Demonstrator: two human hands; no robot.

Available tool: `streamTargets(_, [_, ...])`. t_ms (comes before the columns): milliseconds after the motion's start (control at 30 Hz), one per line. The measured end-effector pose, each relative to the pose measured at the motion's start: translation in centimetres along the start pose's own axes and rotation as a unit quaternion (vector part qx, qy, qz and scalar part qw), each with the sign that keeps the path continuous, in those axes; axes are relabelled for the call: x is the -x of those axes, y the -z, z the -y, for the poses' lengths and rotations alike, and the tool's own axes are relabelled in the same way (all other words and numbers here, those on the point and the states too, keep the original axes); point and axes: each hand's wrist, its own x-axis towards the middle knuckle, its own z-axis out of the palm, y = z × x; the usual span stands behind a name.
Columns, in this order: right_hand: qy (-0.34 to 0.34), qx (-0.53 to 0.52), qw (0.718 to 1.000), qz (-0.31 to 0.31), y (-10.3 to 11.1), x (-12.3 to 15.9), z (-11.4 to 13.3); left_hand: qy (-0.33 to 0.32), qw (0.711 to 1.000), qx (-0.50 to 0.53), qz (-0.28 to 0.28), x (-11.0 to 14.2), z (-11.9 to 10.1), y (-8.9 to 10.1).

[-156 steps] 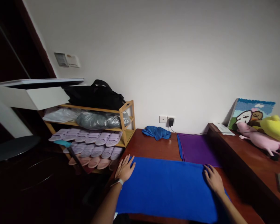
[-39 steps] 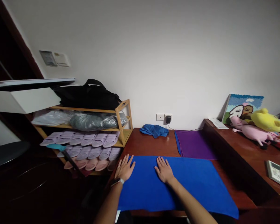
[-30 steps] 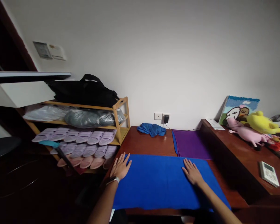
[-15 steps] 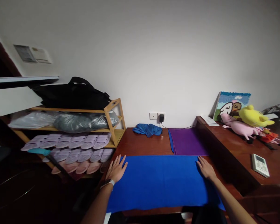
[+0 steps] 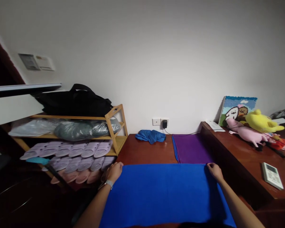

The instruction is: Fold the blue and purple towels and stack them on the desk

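Note:
A blue towel (image 5: 163,193) is spread over the wooden tabletop in front of me, its far edge nearly straight. My left hand (image 5: 114,172), with a watch on the wrist, is closed on the towel's far left corner. At the far right corner, my right hand (image 5: 215,172) pinches the cloth between thumb and fingers. Behind the towel lies a folded purple cloth (image 5: 192,148) with a blue layer showing along its left side. A crumpled blue cloth (image 5: 151,136) rests near the wall.
A shoe rack (image 5: 116,134) with rows of slippers (image 5: 87,148) and a black bag (image 5: 76,101) stands to the left. On the raised ledge at right are plush toys (image 5: 261,123) and a white remote control (image 5: 272,175). A black plug (image 5: 164,123) with a cable sits in the wall socket.
Both hands lay flat with spread fingers on the towel before; now their fingers are closed on its far corners. The camera view has tilted slightly upward.

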Motion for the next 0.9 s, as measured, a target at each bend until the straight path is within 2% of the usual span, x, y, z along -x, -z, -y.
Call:
streamTargets(167, [-0.012, -0.055, 0.998, 0.016, 0.5, -1.0, -0.1, 0.017, 1.0, 0.016, 0.013, -1.5, 0.5, 0.6])
streamTargets(333, [-0.019, -0.071, 0.997, 0.022, 0.0, -2.3, 0.0, 0.025, 0.999, 0.021, 0.004, -2.5, 0.4, 0.1])
streamTargets(567, [-0.061, -0.039, 0.997, 0.019, -1.3, -2.7, 0.0, 0.029, 0.999, 0.02, -0.03, -3.2, -0.3, -1.1])
streamTargets(800, [-0.066, 0.013, 0.998, -0.005, -1.3, -2.4, 0.8, 0.033, 0.998, 0.009, -0.059, -3.3, -0.8, -0.7])
streamTargets(900, [-0.074, 0.041, 0.996, -0.028, -1.3, -1.5, 2.1, -0.013, 0.994, -0.005, -0.106, -2.2, -1.6, -0.7])
